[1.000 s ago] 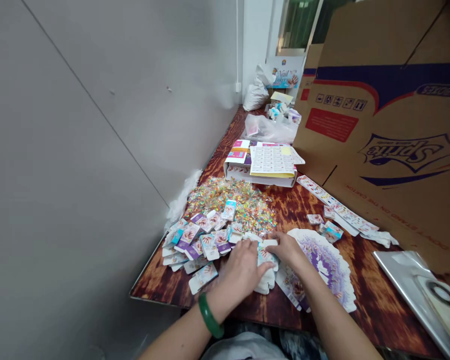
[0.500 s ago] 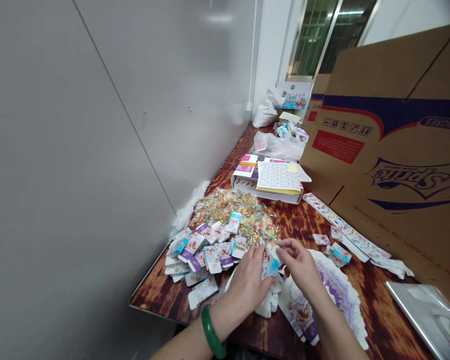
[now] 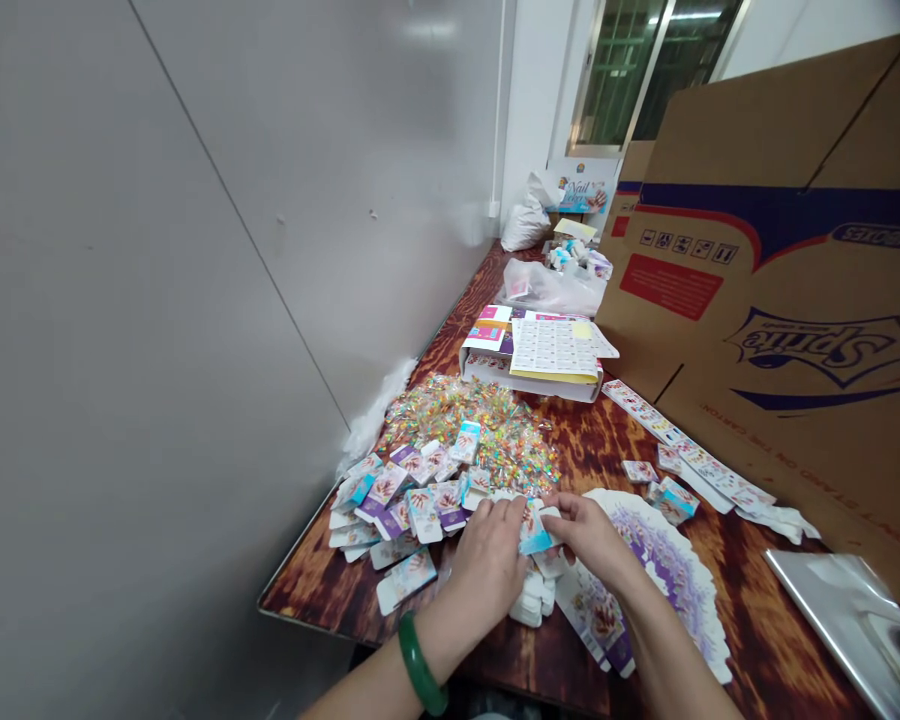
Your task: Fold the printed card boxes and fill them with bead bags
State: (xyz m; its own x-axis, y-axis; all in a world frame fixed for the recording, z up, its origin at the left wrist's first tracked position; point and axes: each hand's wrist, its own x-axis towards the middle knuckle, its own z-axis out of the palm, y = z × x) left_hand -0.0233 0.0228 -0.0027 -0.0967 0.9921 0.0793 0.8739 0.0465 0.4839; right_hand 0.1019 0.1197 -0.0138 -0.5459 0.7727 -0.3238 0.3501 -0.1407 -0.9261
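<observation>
Between my two hands is a small white-and-blue carton (image 3: 536,533) printed with a picture of nails. My left hand (image 3: 491,560) grips its left side, fingers bent over it. My right hand (image 3: 589,535) pinches its right end between thumb and fingers. Below them lies a stack of white folded cartons (image 3: 529,605), partly hidden. A fan of flat purple-and-white cartons (image 3: 682,560) spreads under and beyond my right forearm. To the left of my left hand is a heap of small cartons (image 3: 424,510), several with end flaps open.
Behind the cartons lies a pile of tiny clear packets with colourful contents (image 3: 472,415). Farther back are a white box with printed sheets (image 3: 555,350) and a plastic bag (image 3: 551,287). A large cardboard box (image 3: 780,290) stands right, a grey wall (image 3: 232,300) left.
The small carton has turned so its printed face shows more, and both hands have shifted slightly with it. The whole view has moved a little.
</observation>
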